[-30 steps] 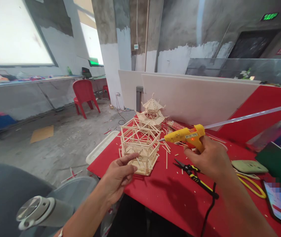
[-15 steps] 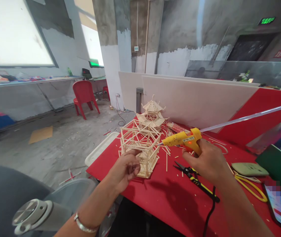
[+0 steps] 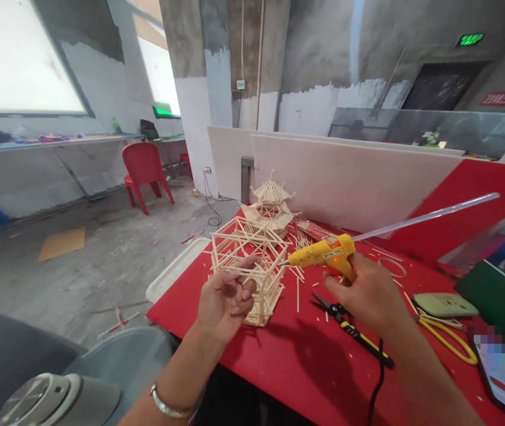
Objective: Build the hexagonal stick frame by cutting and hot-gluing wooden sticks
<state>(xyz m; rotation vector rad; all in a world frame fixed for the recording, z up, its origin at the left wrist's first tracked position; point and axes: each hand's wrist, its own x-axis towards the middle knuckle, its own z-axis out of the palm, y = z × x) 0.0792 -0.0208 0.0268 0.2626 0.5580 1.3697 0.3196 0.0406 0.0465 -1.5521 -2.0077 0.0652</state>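
Observation:
A lattice tower of thin wooden sticks stands on the red table. My left hand has its fingers curled round the tower's near side and grips it. My right hand holds a yellow hot glue gun by the handle. The gun's nozzle points left and nearly touches the tower's right edge. A long clear glue stick juts from the back of the gun. A smaller stick pavilion stands just behind the tower.
Loose sticks lie scattered near the tower. Black and yellow cutters lie under my right hand. A pale green case, a yellow cord and a green board are at right. A white tray hangs off the table's left edge. White panels back the table.
My left hand rose from the tower's base and closed round its side. The glue gun moved left and down, bringing its nozzle close to the tower.

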